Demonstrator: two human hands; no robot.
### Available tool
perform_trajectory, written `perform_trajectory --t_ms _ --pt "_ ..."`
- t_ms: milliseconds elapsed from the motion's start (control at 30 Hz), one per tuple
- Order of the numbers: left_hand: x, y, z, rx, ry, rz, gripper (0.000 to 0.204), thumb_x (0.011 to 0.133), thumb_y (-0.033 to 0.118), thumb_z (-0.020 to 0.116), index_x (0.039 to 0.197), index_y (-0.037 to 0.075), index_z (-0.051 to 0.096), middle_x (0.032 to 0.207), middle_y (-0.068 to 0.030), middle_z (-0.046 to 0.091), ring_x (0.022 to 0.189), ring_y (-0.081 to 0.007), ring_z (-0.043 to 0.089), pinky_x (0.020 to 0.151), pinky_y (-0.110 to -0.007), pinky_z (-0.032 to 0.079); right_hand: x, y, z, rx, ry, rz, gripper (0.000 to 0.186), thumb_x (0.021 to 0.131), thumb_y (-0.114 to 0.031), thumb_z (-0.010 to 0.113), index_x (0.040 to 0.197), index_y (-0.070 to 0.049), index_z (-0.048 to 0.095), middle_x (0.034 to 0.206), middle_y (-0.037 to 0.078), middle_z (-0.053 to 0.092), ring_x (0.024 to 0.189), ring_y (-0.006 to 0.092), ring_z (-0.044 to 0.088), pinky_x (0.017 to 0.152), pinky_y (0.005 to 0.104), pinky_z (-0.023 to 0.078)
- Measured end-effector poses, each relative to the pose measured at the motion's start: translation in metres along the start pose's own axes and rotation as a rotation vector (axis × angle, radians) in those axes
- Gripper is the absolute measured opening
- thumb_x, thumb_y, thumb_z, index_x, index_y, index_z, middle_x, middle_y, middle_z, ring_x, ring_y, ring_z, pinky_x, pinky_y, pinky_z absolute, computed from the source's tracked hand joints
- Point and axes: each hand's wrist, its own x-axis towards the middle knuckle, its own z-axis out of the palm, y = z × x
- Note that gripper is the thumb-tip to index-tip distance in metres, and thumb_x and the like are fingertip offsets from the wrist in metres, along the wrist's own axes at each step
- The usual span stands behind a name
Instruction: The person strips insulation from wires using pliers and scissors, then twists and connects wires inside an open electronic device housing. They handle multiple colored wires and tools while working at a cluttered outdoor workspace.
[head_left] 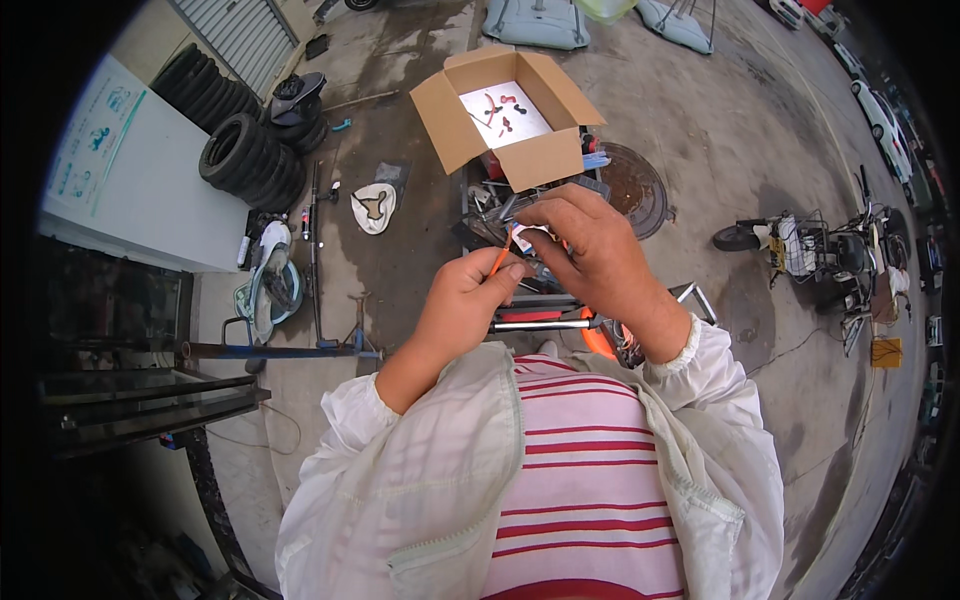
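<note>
My left hand (462, 303) is closed around a thin orange stick-like piece (501, 252) that juts up from the fist. My right hand (588, 250) curls over from the right, its fingertips pinching a small white piece (528, 234) at the top of the orange piece. Both hands meet in front of my chest, above a tool cart (520, 205). An open cardboard box (545, 158) stands on the cart beyond my hands, holding a white sheet with a few small red and dark parts.
Stacked tyres (240, 155) lie at the upper left beside a white cabinet (140, 170). A parked scooter (830, 255) stands at the right. A round manhole cover (635, 185) sits behind the cart. A metal stand (290, 350) and loose tools lie on the concrete at left.
</note>
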Motion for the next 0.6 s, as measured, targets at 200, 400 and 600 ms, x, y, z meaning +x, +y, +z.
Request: perform_trajectory --t_ms 200,400,600 --pt "0.001 0.002 -0.004 -0.080 0.018 -0.059 0.020 0.097 0.017 0.058 0.098 0.000 0.067 0.069 0.0035 0.053 0.065 -0.0068 0.047 0.063 -0.025 0.042 0.000 -0.004 0.006 0.007 0.039 -0.010 0.016 0.077 -0.003 0.072 0.091 -0.005 0.064 0.082 0.010 0.060 0.077 0.0308 0.061 0.065 0.0400 0.049" --pt "0.003 0.008 0.003 -0.074 -0.007 -0.089 0.020 0.097 0.017 0.058 0.098 0.000 0.068 0.068 0.0036 0.052 0.065 -0.0062 0.047 0.062 -0.024 0.041 -0.003 0.000 0.008 0.050 0.107 0.026 0.014 0.076 0.001 0.069 0.087 -0.004 0.061 0.079 0.011 0.060 0.073 0.0319 0.059 0.062 0.0402 0.047" --pt "0.008 0.003 0.010 -0.072 -0.066 -0.121 0.020 0.098 0.020 0.057 0.101 0.002 0.065 0.071 0.0040 0.050 0.058 -0.0020 0.038 0.050 -0.019 0.029 0.002 0.033 -0.001 -0.087 0.419 0.074 0.012 0.077 0.003 0.067 0.085 -0.003 0.061 0.076 0.011 0.059 0.069 0.0307 0.058 0.061 0.0373 0.047"
